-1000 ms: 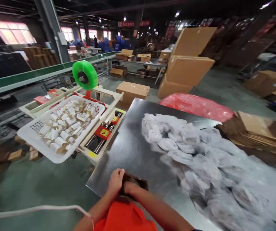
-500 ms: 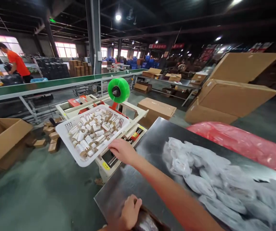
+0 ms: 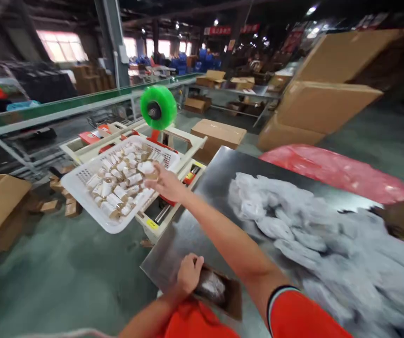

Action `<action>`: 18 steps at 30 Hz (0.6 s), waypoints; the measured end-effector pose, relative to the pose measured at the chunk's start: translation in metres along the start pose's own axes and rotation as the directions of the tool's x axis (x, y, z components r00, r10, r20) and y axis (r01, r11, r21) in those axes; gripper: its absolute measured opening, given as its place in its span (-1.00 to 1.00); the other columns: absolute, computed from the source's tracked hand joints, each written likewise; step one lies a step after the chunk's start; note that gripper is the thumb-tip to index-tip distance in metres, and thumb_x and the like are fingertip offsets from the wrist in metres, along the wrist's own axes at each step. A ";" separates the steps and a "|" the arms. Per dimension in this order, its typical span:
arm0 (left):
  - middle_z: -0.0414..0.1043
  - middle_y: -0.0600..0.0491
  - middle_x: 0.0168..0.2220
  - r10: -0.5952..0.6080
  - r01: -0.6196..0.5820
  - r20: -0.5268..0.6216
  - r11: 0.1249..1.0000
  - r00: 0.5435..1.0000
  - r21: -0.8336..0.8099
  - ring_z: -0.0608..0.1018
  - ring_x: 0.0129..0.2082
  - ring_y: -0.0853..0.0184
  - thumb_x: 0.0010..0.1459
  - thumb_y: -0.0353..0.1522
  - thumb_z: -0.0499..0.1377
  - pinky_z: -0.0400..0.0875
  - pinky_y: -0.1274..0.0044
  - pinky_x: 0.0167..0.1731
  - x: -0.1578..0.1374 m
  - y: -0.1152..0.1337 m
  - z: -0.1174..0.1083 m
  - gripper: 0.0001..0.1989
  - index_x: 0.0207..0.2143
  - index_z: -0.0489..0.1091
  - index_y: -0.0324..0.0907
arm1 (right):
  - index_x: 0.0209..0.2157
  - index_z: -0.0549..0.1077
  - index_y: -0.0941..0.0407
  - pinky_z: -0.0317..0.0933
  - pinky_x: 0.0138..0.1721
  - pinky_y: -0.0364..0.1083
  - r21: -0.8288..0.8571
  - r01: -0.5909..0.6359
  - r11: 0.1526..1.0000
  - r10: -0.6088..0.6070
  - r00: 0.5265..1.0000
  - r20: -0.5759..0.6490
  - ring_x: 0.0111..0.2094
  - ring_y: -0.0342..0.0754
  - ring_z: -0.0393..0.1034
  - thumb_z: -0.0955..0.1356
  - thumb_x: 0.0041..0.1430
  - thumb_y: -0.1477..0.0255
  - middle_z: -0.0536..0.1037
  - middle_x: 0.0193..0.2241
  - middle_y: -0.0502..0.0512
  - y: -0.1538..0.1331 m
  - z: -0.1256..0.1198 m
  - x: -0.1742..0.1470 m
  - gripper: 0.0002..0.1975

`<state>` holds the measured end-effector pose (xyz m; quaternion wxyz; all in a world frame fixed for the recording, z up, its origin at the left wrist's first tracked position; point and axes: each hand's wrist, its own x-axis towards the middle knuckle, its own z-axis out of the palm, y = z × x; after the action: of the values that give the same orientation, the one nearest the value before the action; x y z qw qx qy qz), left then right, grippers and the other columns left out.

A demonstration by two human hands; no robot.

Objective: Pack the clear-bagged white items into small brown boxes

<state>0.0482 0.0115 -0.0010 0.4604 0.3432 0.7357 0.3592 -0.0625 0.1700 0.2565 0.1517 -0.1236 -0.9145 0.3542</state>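
The right hand (image 3: pixel 166 184) is stretched out over the white basket (image 3: pixel 82 185) that stands beyond the left edge of the desk (image 3: pixel 202 197). Its grip is closed on one small white roll (image 3: pixel 147 168), lifted just above the many other rolls lying in the basket. The left hand (image 3: pixel 188 273) stays at the near left corner of the desk, its fingers closed on the rim of a small brown carton (image 3: pixel 228 295), which has a clear packet (image 3: pixel 211 285) inside.

I judge that the carton is only partly filled: the packet is in, the roll is picked but is not yet in the carton.

Half a second ago the right hand was only at the near rim of the basket, flat and empty; now it is further in and holds the roll. The left hand has kept its place on the carton. A heap of white packets (image 3: pixel 293 220) covers the right part of the desk.
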 end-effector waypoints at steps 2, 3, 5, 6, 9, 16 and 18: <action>0.66 -0.31 -0.03 0.008 -0.007 0.046 1.000 0.999 -0.025 0.62 0.04 -0.04 0.34 -0.04 -0.07 0.43 0.13 0.22 0.003 -0.003 -0.001 -0.64 -0.30 0.37 -0.03 | 0.32 0.14 0.08 0.37 -0.14 -0.03 0.246 -0.080 0.966 0.106 0.990 -0.095 -0.27 -0.05 0.44 0.29 0.50 0.26 0.54 -0.22 -0.01 0.010 -0.014 -0.079 -0.52; 0.66 -0.29 -0.04 0.022 -0.019 0.074 0.999 0.997 -0.046 0.62 0.02 -0.02 0.34 -0.04 -0.07 0.45 0.15 0.20 0.005 -0.004 -0.002 -0.64 -0.29 0.36 -0.04 | 0.28 0.14 0.05 0.35 -0.17 -0.05 0.306 -0.141 0.941 0.165 0.985 -0.054 -0.30 -0.08 0.40 0.29 0.48 0.26 0.51 -0.21 -0.03 0.014 -0.014 -0.123 -0.55; 0.66 -0.22 -0.05 0.060 -0.047 0.123 0.994 0.991 -0.101 0.62 0.01 0.05 0.32 -0.06 -0.07 0.48 0.20 0.18 0.007 -0.007 -0.005 -0.65 -0.27 0.37 -0.05 | 0.09 0.25 0.04 0.29 -0.20 -0.08 0.311 -0.326 0.893 0.307 0.945 0.109 -0.30 -0.10 0.36 0.34 0.37 0.32 0.48 -0.21 -0.04 0.020 0.001 -0.208 -0.68; 0.66 -0.17 -0.08 0.076 -0.058 0.141 0.990 0.987 -0.127 0.61 -0.01 0.08 0.31 -0.05 -0.05 0.50 0.22 0.16 0.007 -0.007 -0.007 -0.65 -0.27 0.37 -0.05 | -0.01 0.31 0.04 0.26 -0.21 -0.09 0.274 -0.435 0.858 0.399 0.899 0.180 -0.30 -0.10 0.34 0.36 0.29 0.37 0.47 -0.24 -0.05 0.024 0.014 -0.243 -0.74; 0.61 -0.05 -0.19 0.103 -0.072 0.159 0.980 0.982 -0.187 0.57 -0.05 0.12 0.27 0.03 -0.02 0.52 0.24 0.13 0.004 -0.009 -0.015 -0.60 -0.29 0.39 -0.05 | -0.19 0.36 0.05 0.17 -0.26 -0.12 0.244 -0.662 0.709 0.632 0.750 0.197 -0.33 -0.10 0.33 0.40 0.10 0.47 0.45 -0.34 -0.10 0.040 0.055 -0.308 -0.78; 0.57 -0.10 -0.13 0.058 -0.018 0.167 0.972 0.984 -0.232 0.58 -0.05 0.08 0.22 0.20 -0.05 0.50 0.22 0.10 -0.005 0.000 -0.025 -0.38 -0.18 0.44 -0.12 | -0.22 0.39 0.04 0.22 -0.46 -0.14 0.406 -0.803 0.437 0.786 0.560 0.261 -0.55 -0.11 0.34 0.41 0.07 0.48 0.44 -0.49 -0.17 0.069 0.087 -0.313 -0.79; 0.56 -0.10 -0.14 0.057 -0.021 0.161 0.975 0.985 -0.220 0.57 -0.03 0.07 0.21 0.21 -0.05 0.49 0.22 0.13 -0.006 0.003 -0.025 -0.38 -0.19 0.45 -0.11 | -0.23 0.43 0.06 0.37 -0.31 -0.10 0.320 -0.796 0.513 0.806 0.575 0.137 -0.41 -0.06 0.48 0.38 0.09 0.55 0.55 -0.39 -0.07 0.073 0.101 -0.312 -0.81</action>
<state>0.0278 0.0032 0.0121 0.5478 0.3340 0.6441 0.4164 0.1971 0.0569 0.0767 0.0040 -0.5070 -0.6738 0.5375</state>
